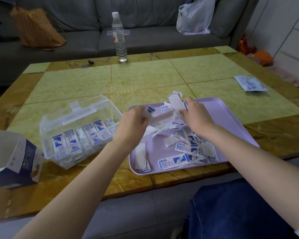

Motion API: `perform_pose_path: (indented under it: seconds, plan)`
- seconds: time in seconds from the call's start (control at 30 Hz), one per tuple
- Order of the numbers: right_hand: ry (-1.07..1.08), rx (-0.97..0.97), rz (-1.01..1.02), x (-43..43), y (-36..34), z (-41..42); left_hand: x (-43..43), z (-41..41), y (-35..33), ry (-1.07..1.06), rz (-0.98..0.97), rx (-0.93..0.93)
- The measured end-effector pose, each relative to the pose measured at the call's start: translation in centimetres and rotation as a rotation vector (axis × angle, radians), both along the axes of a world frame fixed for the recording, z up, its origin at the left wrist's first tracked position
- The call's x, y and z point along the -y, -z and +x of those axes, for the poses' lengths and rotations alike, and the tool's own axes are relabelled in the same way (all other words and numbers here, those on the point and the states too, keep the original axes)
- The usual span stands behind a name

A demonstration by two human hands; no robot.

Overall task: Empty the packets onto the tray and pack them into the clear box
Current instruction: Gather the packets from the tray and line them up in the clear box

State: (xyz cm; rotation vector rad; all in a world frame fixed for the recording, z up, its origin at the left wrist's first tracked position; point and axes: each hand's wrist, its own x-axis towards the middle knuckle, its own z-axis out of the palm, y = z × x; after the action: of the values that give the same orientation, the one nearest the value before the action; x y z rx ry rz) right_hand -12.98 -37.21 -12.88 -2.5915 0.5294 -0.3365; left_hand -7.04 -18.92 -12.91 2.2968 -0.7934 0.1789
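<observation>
1. The left hand (135, 119) is curling its fingers round the left end of a bunch of packets (160, 115) and is holding it just above the far-left part of the tray (231, 118).
2. The right hand (196, 114) is gripping the right end of the same bunch, where a few white packets are sticking up past the fingers. Blur is hiding how each finger is lying.
3. The lilac tray is lying on the counter (145, 78) at 3 o'clock of the clear box (42, 133), with its near edge sitting close to the counter's near edge.
4. Loose packets (188, 145), white with blue print, are lying scattered and overlapping on the tray. Most are piling up at 5 o'clock of the right hand, and a couple are lying toward the tray's 7 o'clock corner.
5. The clear box is sitting at 9 o'clock of the tray, just beside it. Its lid (86, 112) is hanging open toward 12 o'clock.
6. Packed packets (71, 140) are standing on edge in rows inside the box.
7. An opened cardboard carton (19, 157) is lying tilted at 8 o'clock of the box, just beside it, with its open end facing up.
8. A water bottle (119, 37) is standing upright at 12 o'clock near the counter's far edge.
9. A flat blue and white pouch (250, 83) is lying at 2 o'clock of the tray, well apart from it.
10. Beyond the counter, a grey sofa (145, 14) is carrying a white plastic bag (193, 18) at 1 o'clock and an orange patterned bag (36, 28) at 10 o'clock.
</observation>
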Motion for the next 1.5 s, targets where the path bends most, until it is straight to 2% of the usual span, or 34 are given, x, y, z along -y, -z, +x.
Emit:
perform_pose_path:
  seconds: [0.17, 0.43, 0.53, 0.63, 0.8, 0.93, 1.07, 1.2, 1.3, 1.4, 1.5]
  plan:
    - [-0.013, -0.009, 0.097, 0.0, 0.1, -0.2, -0.4, 0.0, 1.3, -0.015, 0.037, -0.021]
    - [-0.027, 0.068, 0.125, 0.3, -0.6, 0.0, 0.0, 0.1, -0.3, -0.033, -0.070, -0.065]
    - [-0.033, 0.090, 0.204, -0.4, -0.7, 0.3, 0.7, 0.0, -0.4, -0.021, -0.180, -0.176]
    - [-0.090, 0.065, 0.293, -1.6, -0.1, 0.2, 1.3, -0.6, 0.4, -0.020, -0.275, -0.277]
    - [-0.164, 0.009, 0.308, -3.2, 0.5, -0.3, 1.3, -1.0, 1.9, -0.058, -0.318, -0.345]
    - [-0.206, 0.008, 0.350, -3.6, 0.1, -0.5, 1.0, -1.0, 2.2, -0.096, -0.333, -0.334]
    - [-0.237, -0.037, 0.343, -4.2, -0.2, -0.6, 0.8, -0.7, 1.8, -0.117, -0.304, -0.330]
    - [-0.161, -0.026, 0.344, -3.7, 0.2, -0.4, 0.5, -0.1, 1.0, -0.125, -0.289, -0.271]
    - [-0.119, -0.001, 0.251, -3.6, 0.4, -0.3, 0.3, -0.1, 0.5, -0.191, -0.314, -0.230]
    - [-0.060, 0.037, 0.176, -3.9, 0.5, -0.1, 0.7, -0.4, 0.5, -0.227, -0.342, -0.319]
    - [-0.137, 0.078, 0.161, -4.7, 0.5, -0.2, 1.2, -1.0, 0.4, -0.207, -0.402, -0.449]
